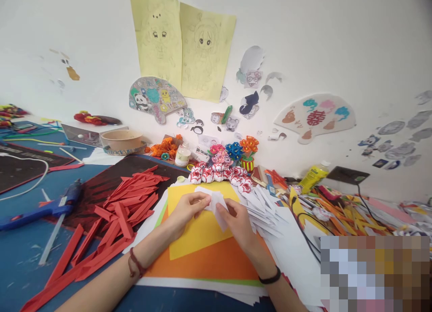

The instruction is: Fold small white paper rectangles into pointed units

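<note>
A folded strip of white paper (pixel 219 216) is pinched between my two hands, over a yellow sheet (pixel 189 240). My left hand (pixel 193 209) grips its left part with thumb and fingers. On the strip's right part, the thumb and fingers of my right hand (pixel 236 215) press together. Beneath the yellow sheet lies an orange sheet (pixel 202 262), on a stack of white and green paper. Just beyond my hands sits a row of red-and-white folded paper pieces (pixel 219 173). Folded white strips (pixel 266 208) are heaped right of my right hand.
Red folded strips (pixel 124 213) cover the left side, beside a blue glue gun (pixel 60 206). At the back stand a bowl (pixel 121 140), a small jar (pixel 182 155) and colourful craft flowers (pixel 234 151). A yellow bottle (pixel 313 178) and black cables (pixel 300 222) are on the right.
</note>
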The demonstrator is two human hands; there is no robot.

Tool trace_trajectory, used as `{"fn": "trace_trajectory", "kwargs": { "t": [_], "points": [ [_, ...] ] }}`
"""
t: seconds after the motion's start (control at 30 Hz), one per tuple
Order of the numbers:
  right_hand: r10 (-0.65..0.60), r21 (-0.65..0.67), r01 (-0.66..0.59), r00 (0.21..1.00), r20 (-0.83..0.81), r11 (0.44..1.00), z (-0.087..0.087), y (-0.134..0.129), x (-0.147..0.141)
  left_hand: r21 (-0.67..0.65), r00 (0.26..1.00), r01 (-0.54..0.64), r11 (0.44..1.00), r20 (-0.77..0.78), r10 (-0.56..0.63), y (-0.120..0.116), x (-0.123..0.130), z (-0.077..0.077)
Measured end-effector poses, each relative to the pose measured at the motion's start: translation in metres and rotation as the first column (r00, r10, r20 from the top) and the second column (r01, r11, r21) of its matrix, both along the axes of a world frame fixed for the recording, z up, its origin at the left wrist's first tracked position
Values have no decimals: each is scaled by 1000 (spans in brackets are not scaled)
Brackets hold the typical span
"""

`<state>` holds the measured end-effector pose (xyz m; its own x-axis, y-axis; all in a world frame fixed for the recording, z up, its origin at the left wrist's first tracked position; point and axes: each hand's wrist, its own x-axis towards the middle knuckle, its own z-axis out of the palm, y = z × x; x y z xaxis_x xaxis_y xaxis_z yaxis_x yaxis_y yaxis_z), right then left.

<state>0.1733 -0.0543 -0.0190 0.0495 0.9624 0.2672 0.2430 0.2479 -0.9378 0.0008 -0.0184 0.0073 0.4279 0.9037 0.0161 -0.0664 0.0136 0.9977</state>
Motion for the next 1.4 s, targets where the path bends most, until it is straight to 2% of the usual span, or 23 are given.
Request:
{"fn": "trace_trajectory", "kwargs": {
  "t": [0.17, 0.33, 0.5, 0.67, 0.83, 1.17, 1.4],
  "points": [
    [-21, 28, 20, 998, 58, 999, -1, 1, 1, 14, 999, 4, 1000, -33, -4, -1, 2, -1],
    [-38, 51, 33, 995, 91, 998, 0, 0, 1, 63, 995, -42, 997, -93, 48, -3, 2, 5],
    [-19, 22, 18, 999, 46, 1000, 2, -1, 0, 139, 986, -79, 987, -135, 98, 1, 1, -3],
    [46, -41, -48, 998, -44, 998, 8, -3, -2, 202, 985, -81, 976, -134, 110, 6, 0, -10],
    [81, -36, -85, 993, -90, 996, 10, -4, -1, 185, 993, -51, 981, -92, 69, 5, 0, -8],
    [144, -101, -161, 977, -159, 982, 0, 0, 2, 224, 985, -90, 970, -127, 120, 6, -1, -11],
    [111, -96, -118, 990, -82, 988, 3, 0, 2, 232, 987, -79, 969, -119, 109, 7, 0, -16]
  ]
}}
